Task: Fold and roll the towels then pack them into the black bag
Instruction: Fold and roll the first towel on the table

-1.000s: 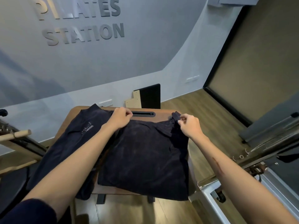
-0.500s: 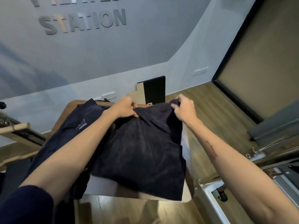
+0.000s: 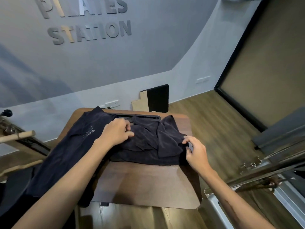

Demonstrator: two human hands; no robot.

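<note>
A dark navy towel (image 3: 148,144) lies bunched across the far half of a small brown table (image 3: 148,184). My left hand (image 3: 115,133) presses on its left part with the fingers curled into the cloth. My right hand (image 3: 195,151) pinches the towel's right edge near the table's right side. A second dark towel (image 3: 69,151) with a pale logo drapes over the table's left edge and hangs down. No black bag can be made out.
A black slot handle (image 3: 142,116) runs along the table's far edge. A black and wooden board (image 3: 155,99) leans on the wall behind. Metal reformer rails (image 3: 264,167) stand to the right, and a wooden bar (image 3: 16,137) to the left.
The towel's near half, which hung over the front edge, has been folded away from me onto the far half. Both hands came back toward me and apart. The table's near half now shows.
</note>
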